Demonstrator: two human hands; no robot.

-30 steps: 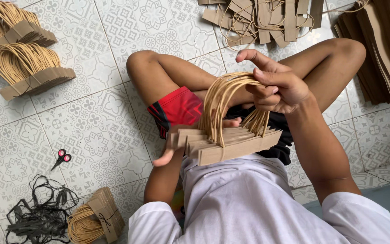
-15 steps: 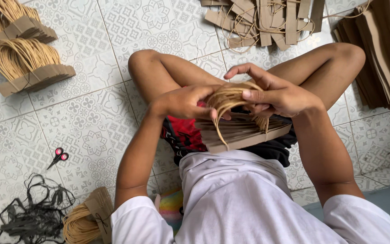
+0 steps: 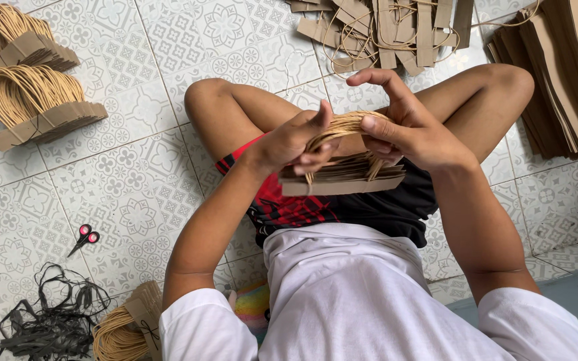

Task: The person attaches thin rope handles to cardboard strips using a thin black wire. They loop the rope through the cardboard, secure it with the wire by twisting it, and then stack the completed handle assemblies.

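I sit cross-legged on a patterned tile floor with a stack of brown card strips with tan twine loops point(image 3: 342, 175) resting on my lap. My left hand point(image 3: 294, 142) grips the twine loops at the stack's left side, thumb raised. My right hand point(image 3: 403, 124) presses on the loops from the right, fingers curled over their top. Both hands hold the same bundle, bending the loops down toward the strips.
Two finished bundles of strips and loops point(image 3: 31, 107) lie at the upper left. Loose strips and twine point(image 3: 382, 30) sit beyond my knees, brown paper sheets point(image 3: 556, 87) at the right. Small red-handled scissors point(image 3: 83, 238), black ties point(image 3: 48, 321) and another bundle point(image 3: 125, 327) lie at lower left.
My left hand came up from under the stack onto the loops. The loops, upright a second ago, are now pressed down flat between both hands.
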